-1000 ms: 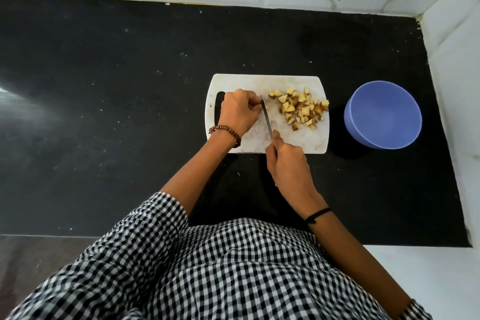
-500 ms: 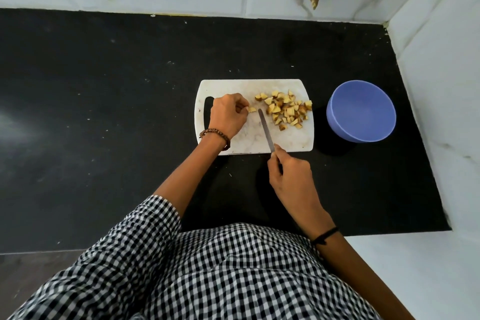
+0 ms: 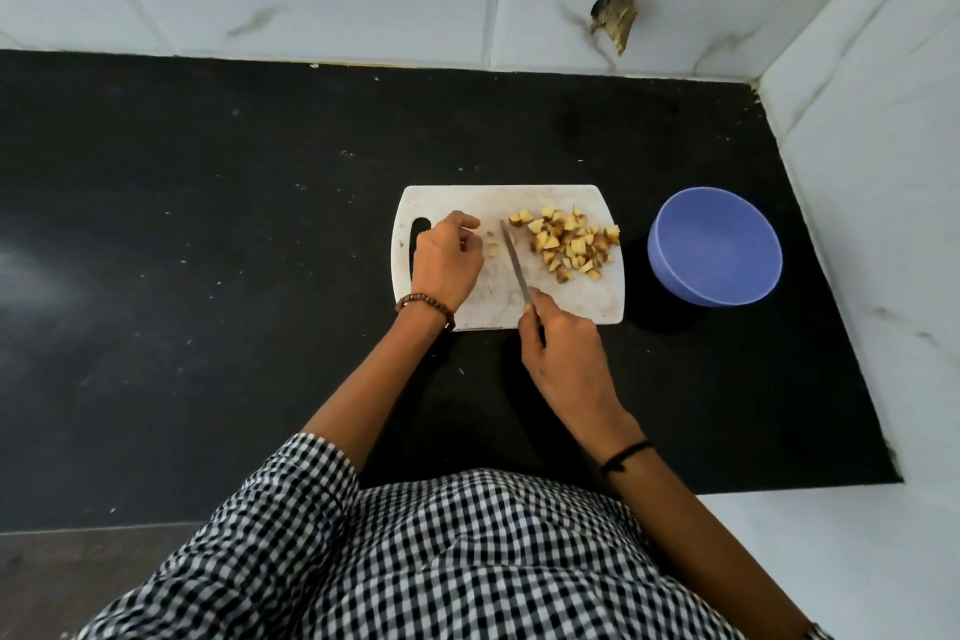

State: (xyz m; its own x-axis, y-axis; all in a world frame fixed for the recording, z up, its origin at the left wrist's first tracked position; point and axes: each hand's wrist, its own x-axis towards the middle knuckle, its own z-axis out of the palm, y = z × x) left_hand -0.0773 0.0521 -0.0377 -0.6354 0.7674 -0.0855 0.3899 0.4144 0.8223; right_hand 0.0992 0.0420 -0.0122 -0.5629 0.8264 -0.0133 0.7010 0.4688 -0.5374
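Note:
A white cutting board (image 3: 574, 303) lies on the black counter. A pile of diced yellow-brown pieces (image 3: 570, 242) covers its right half. My left hand (image 3: 445, 261) rests on the board's left part with curled fingers, the fingertips against a small piece (image 3: 492, 250). My right hand (image 3: 562, 346) grips the handle of a knife (image 3: 515, 261) at the board's near edge. The blade points away from me and stands between my left hand and the pile.
A blue bowl (image 3: 715, 247) stands just right of the board and looks empty. White tiled walls close the counter at the back and on the right, with a broken brownish spot (image 3: 615, 18) on the back wall. My checked shirt fills the bottom.
The blade lay against my left hand's fingers and now stands a little to their right. Both hands stay on the board; my head has shifted.

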